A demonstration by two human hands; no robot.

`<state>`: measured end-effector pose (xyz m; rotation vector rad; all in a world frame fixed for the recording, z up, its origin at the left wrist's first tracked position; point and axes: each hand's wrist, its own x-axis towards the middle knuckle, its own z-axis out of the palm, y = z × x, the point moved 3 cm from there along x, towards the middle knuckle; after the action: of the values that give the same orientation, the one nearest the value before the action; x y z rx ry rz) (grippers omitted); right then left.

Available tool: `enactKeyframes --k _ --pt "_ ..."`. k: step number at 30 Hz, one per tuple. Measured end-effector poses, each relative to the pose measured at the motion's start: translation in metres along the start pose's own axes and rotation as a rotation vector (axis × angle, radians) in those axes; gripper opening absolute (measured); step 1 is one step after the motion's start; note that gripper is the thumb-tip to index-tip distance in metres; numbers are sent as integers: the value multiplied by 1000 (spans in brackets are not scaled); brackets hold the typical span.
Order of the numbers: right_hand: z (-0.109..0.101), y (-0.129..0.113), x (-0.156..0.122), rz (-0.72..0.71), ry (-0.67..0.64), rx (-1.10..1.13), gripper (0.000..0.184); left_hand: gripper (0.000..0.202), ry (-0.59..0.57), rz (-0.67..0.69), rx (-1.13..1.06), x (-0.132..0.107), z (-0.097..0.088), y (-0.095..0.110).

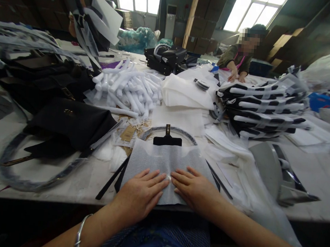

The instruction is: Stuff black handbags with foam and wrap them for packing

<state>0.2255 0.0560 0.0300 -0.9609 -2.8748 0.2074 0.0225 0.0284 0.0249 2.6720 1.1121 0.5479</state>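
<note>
My left hand point(139, 192) and my right hand point(192, 188) lie flat, fingers stretched out, side by side on a sheet of thin white foam wrap point(164, 159). The sheet covers a black bag point(167, 141) at the table's front edge; only the bag's black top tab with a small buckle and thin black straps stick out. Fingertips of both hands nearly meet at the sheet's middle. Neither hand holds anything.
Black handbag point(73, 122) with a wrapped strap lies at left. Behind are a pile of white foam rolls point(127, 88), stacked foam sheets point(184, 92), and a stack of wrapped black bags point(266, 105) at right. A person point(238, 57) works at the far side.
</note>
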Motion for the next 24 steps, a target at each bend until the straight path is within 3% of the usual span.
enactKeyframes --k 4,11,18,24 --pt "-2 0 1 -36 7 -4 32 42 -32 -11 -3 0 1 -1" --pt "2 2 -12 11 199 101 37 39 -31 -28 -35 4 -3 0" --pt "-2 1 -8 9 34 61 44 35 -36 -22 -43 11 -10 0" --pt "2 0 -4 27 -8 45 40 41 16 18 -7 -1 1 -4"
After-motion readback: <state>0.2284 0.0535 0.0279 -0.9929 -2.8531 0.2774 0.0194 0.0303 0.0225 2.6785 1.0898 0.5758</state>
